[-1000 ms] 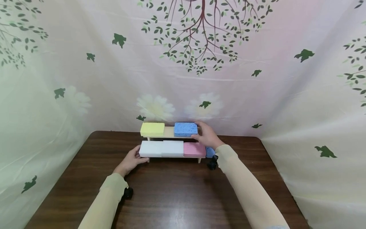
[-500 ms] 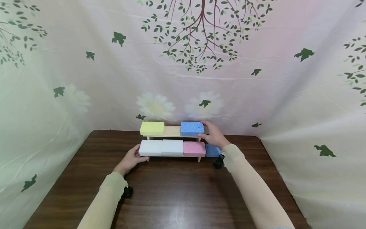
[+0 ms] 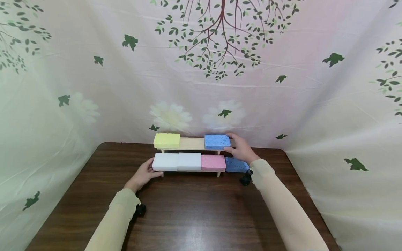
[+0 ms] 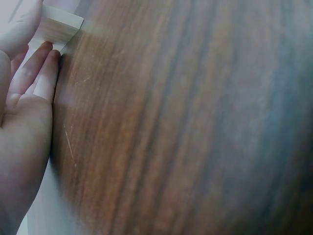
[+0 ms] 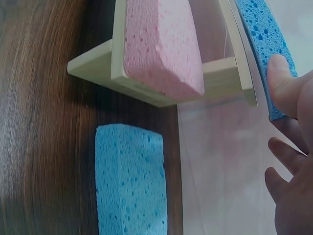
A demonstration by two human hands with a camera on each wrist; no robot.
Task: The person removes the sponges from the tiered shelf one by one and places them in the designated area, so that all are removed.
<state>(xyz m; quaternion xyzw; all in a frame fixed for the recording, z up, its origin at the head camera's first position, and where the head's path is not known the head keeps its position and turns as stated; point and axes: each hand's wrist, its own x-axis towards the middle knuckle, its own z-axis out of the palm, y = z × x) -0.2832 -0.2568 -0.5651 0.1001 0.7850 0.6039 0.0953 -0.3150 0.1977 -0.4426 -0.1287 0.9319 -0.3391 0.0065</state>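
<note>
A two-tier wooden shelf (image 3: 192,143) stands at the back of the table. My right hand (image 3: 242,149) pinches the right end of a blue sponge (image 3: 217,141) on the upper tier; the right wrist view shows the thumb (image 5: 281,81) on its face and the sponge reaching past the board's end. At the lower tier's left end, my left hand (image 3: 142,175) holds the shelf's corner beside a white sponge (image 3: 165,162). Fingertips touch the wood in the left wrist view. A second white sponge (image 3: 190,161) and a pink sponge (image 3: 213,162) complete the lower row.
A yellow sponge (image 3: 167,140) sits at the upper tier's left end, with bare board to its right. Another blue sponge (image 3: 236,165) lies on the brown table (image 3: 194,209), right of the shelf. A printed cloth (image 3: 201,94) hangs close behind.
My right hand has slid the blue sponge rightward along the upper tier, widening its gap from the yellow one. More of the blue sponge on the table now shows. My left hand stays put.
</note>
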